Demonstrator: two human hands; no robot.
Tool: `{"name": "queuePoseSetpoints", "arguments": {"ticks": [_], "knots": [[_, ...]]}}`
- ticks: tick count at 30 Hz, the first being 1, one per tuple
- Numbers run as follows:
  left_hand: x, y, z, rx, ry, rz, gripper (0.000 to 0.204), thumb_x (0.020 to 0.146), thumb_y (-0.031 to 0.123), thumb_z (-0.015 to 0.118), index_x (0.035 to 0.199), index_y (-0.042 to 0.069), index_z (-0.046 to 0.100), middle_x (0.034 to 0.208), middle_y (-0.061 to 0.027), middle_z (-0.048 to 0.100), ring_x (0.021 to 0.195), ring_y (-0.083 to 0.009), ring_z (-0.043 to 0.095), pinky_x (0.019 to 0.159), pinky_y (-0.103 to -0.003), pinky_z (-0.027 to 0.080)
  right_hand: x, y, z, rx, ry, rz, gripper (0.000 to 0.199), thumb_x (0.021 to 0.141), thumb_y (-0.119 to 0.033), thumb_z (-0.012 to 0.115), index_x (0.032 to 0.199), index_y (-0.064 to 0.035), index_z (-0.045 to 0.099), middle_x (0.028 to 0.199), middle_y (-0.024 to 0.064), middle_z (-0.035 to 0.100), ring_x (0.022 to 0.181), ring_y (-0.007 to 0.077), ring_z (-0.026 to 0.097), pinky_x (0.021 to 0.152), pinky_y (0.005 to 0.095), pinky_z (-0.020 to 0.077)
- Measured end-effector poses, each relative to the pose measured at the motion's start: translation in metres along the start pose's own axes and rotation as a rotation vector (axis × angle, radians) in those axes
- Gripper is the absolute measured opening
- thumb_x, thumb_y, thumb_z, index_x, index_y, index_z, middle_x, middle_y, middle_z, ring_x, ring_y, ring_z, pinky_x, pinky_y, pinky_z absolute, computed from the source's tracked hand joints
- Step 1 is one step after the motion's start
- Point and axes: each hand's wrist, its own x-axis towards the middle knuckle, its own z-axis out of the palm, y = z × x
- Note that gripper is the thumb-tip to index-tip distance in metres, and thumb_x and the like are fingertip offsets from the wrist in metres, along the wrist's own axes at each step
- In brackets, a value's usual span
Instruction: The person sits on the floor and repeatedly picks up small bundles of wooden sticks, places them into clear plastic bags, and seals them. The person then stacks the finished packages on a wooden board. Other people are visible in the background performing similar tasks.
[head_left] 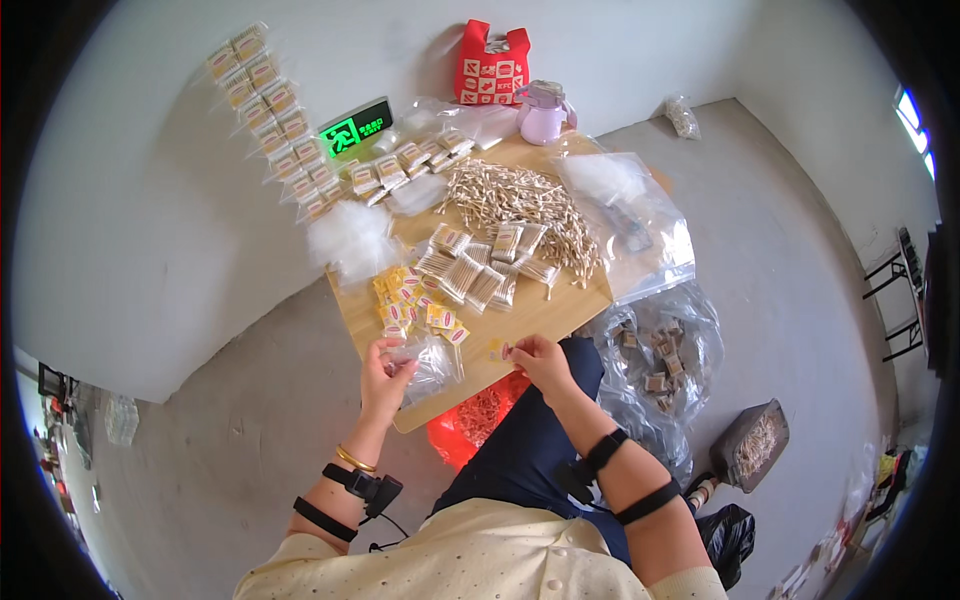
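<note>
Between the thumb and fingers of my right hand (pixel 541 366) is a small yellow-and-white card (pixel 497 350), held over the table's near edge. My left hand (pixel 384 378) pinches a clear plastic bag (pixel 428 366) at the table's near left corner, where more clear film seems to lie. Just beyond it spreads a heap of small yellow-and-white cards (pixel 405 298). Several clear packets of cotton swabs (pixel 470 275) lie to the right of that heap. Behind them sits a large pile of loose cotton swabs (pixel 515 205).
Filled packets (pixel 385 172) line the table's far left, with more stacked in a tall column (pixel 275 115). A pink thermos (pixel 541 115) and red bag (pixel 490 65) stand at the back. Beside the table are a large plastic sack (pixel 665 350), a red bag (pixel 475 420) and a grey bin (pixel 752 447).
</note>
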Motion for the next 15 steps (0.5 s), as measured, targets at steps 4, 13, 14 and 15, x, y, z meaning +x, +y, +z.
{"name": "queuePoseSetpoints", "arguments": {"ticks": [4, 13, 14, 15], "knots": [[0.003, -0.022, -0.015, 0.541, 0.135, 0.139, 0.052, 0.078, 0.008, 0.076, 0.121, 0.008, 0.048, 0.114, -0.0122, 0.058, 0.094, -0.0182, 0.058, 0.082, -0.035, 0.047, 0.033, -0.005, 0.042, -0.091, -0.005, -0.065, 0.033, 0.081, -0.013, 0.071, 0.108, 0.0034, 0.060, 0.091, 0.0116, 0.069, 0.080, 0.0165, 0.066, 0.070, 0.0292, 0.0521], [-0.016, -0.059, 0.024, 1.275, -0.203, 0.450, 0.084, 0.090, 0.048, 0.053, 0.149, -0.002, 0.019, 0.156, -0.0242, 0.016, 0.146, -0.0392, 0.013, 0.117, -0.054, 0.008, 0.072, -0.004, 0.049, -0.005, -0.089, -0.110, 0.048, 0.081, -0.013, 0.067, 0.128, -0.0078, 0.057, 0.104, 0.0129, 0.065, 0.089, 0.0182, 0.064, 0.075, 0.0306, 0.0509], [-0.016, -0.064, 0.025, 1.274, -0.239, 0.443, 0.086, 0.091, 0.050, 0.050, 0.150, -0.003, 0.015, 0.156, -0.0250, 0.014, 0.146, -0.0399, 0.012, 0.117, -0.054, 0.007, 0.076, -0.006, 0.051, -0.011, -0.118, -0.099, 0.049, 0.081, -0.012, 0.066, 0.129, -0.0090, 0.057, 0.104, 0.0124, 0.064, 0.086, 0.0178, 0.064, 0.074, 0.0304, 0.0506], [-0.016, -0.068, 0.025, 1.255, -0.238, 0.434, 0.085, 0.093, 0.048, 0.049, 0.150, -0.002, 0.013, 0.156, -0.0265, 0.014, 0.145, -0.0409, 0.014, 0.117, -0.055, 0.008, 0.079, -0.008, 0.053, -0.034, -0.107, -0.109, 0.048, 0.081, -0.012, 0.066, 0.129, -0.0088, 0.057, 0.101, 0.0111, 0.063, 0.084, 0.0170, 0.063, 0.073, 0.0302, 0.0501]]}}
